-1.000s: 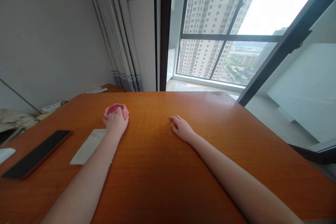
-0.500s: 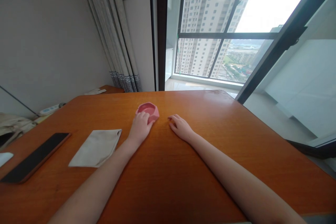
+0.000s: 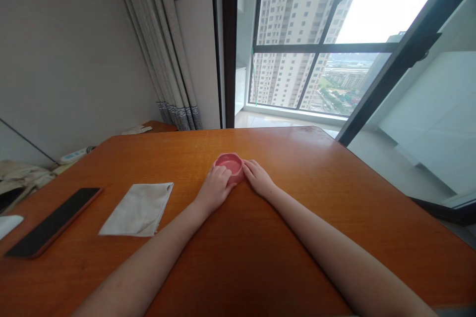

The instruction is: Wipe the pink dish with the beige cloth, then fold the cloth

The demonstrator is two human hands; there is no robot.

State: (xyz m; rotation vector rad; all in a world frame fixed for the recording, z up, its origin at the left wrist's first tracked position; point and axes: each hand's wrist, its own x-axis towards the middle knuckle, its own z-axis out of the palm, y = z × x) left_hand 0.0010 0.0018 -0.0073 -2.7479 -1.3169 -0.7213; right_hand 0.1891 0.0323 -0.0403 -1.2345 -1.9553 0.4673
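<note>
A small pink bowl (image 3: 233,164) with a round hollow and a faceted outer wall is on the wooden table, in the middle of the head view. My left hand (image 3: 216,187) grips its near left rim, the fingers reaching over the edge and the thumb against the near side. At the right side of the bowl, my right hand (image 3: 258,177) has its fingers closed against the wall. Some of the fingertips are hidden. The inside of the bowl looks bare where it shows.
A folded beige cloth (image 3: 138,209) lies left of my left forearm. Farther left is a long black-topped slab (image 3: 54,222), with part of a white object (image 3: 9,225) beside it. The wooden table (image 3: 282,262) ends before a window (image 3: 297,49) and a grey curtain (image 3: 159,44).
The pink bowl has moved right and a little nearer with my left hand on it. My right hand, apart from it before, now touches its right side.
</note>
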